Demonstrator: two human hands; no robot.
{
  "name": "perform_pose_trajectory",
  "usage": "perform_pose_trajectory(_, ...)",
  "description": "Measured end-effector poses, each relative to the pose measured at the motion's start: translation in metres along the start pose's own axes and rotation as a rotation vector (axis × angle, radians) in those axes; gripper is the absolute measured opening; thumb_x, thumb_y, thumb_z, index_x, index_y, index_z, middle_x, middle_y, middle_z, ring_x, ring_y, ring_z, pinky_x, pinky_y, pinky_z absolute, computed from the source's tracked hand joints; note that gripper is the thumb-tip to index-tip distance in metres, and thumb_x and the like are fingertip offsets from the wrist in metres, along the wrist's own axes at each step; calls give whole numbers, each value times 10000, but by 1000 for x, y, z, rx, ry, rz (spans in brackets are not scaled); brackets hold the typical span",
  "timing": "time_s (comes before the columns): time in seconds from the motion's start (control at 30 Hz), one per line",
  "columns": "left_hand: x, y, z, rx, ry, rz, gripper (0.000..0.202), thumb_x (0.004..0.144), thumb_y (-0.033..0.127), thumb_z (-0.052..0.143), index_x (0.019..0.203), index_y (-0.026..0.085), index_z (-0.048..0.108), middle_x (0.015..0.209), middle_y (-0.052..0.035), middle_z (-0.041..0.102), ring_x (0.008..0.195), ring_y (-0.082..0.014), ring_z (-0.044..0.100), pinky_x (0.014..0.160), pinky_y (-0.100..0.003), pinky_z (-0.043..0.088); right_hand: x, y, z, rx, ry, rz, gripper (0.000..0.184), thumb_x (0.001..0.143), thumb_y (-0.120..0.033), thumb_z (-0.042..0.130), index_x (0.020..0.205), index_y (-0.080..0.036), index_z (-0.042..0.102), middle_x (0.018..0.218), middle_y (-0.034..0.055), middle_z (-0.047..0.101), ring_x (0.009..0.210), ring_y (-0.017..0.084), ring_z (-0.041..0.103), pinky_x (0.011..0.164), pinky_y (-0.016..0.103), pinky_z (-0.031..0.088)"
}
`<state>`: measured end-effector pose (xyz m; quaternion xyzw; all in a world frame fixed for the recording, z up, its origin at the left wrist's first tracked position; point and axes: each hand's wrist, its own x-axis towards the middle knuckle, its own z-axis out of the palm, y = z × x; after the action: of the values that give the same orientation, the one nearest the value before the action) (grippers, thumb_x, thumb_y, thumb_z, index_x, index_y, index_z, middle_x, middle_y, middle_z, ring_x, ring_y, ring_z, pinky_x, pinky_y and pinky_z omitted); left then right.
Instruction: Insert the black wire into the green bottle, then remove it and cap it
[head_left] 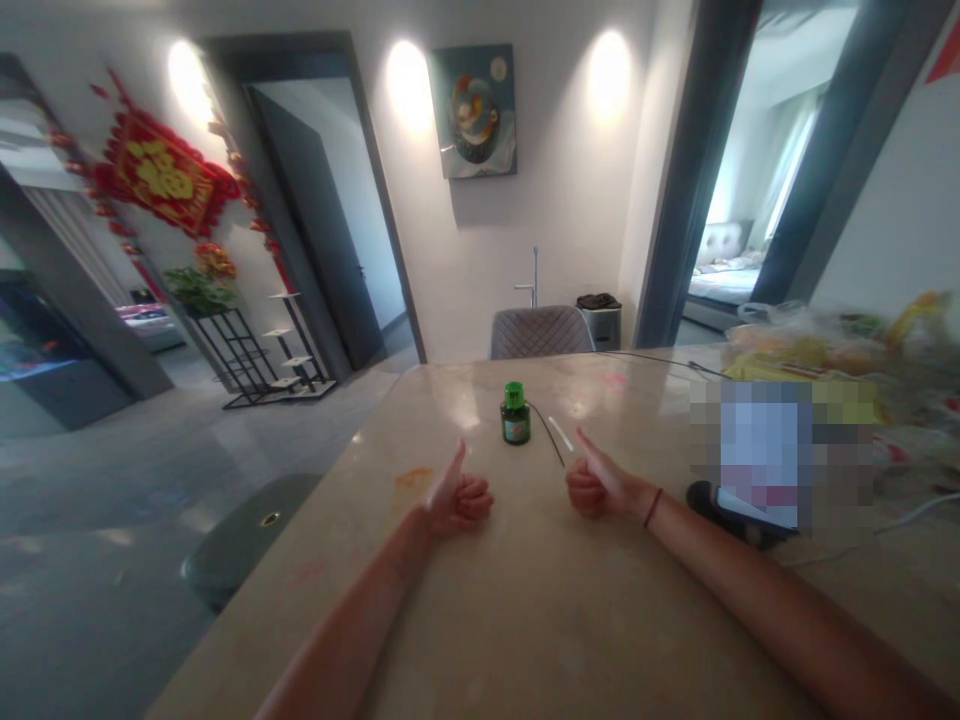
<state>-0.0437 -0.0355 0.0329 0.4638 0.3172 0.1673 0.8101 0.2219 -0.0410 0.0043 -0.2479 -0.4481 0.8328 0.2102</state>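
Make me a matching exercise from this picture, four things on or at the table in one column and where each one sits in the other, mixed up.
Things:
1. green bottle
2. left hand
3. right hand
4. grey chair

Places:
A. at the table's far end
B. fisted, thumb up, right of the bottle, beside the white stick
C. upright on the table, beyond the two hands
D. fisted, thumb up, left of the bottle

Pairs: 1-C, 2-D, 3-B, 4-A
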Motion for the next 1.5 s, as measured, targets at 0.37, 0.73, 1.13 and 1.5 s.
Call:
perform_pose_trajectory(0.37,31,-20,-6,829,1133,762,478,715,457,550,1119,213,474,1141,-86,552,1067,-218,503,930,-384,361,64,-59,4,-968,911,-526,651,701,-474,577,1229,-139,394,1253,156,444,1149,232,442,921,352,386)
perform_pose_trajectory(0.73,34,-26,-4,923,978,726,719,638,426,653,1261,203,373,1291,-117,462,1211,-252,403,1031,-407,259,72,-71,49,-1406,1068,-429,358,813,-377,493,1124,-198,507,1022,104,624,953,217,566,793,310,412)
perform_pose_trajectory(1.13,52,-31,19,449,755,687,807,553,360,739,1229,185,335,1028,-100,609,960,-225,583,841,-367,453,50,-68,97,-1589,1054,-236,463,719,-558,529,939,-150,543,819,130,639,774,223,602,639,277,402)
perform_pose_trajectory(1.5,51,-29,20,522,770,737,609,565,319,736,1113,203,496,1035,-78,621,929,-184,595,834,-329,461,34,-79,94,-1636,628,-313,245,712,-208,542,953,-190,581,907,60,629,834,182,576,731,250,392)
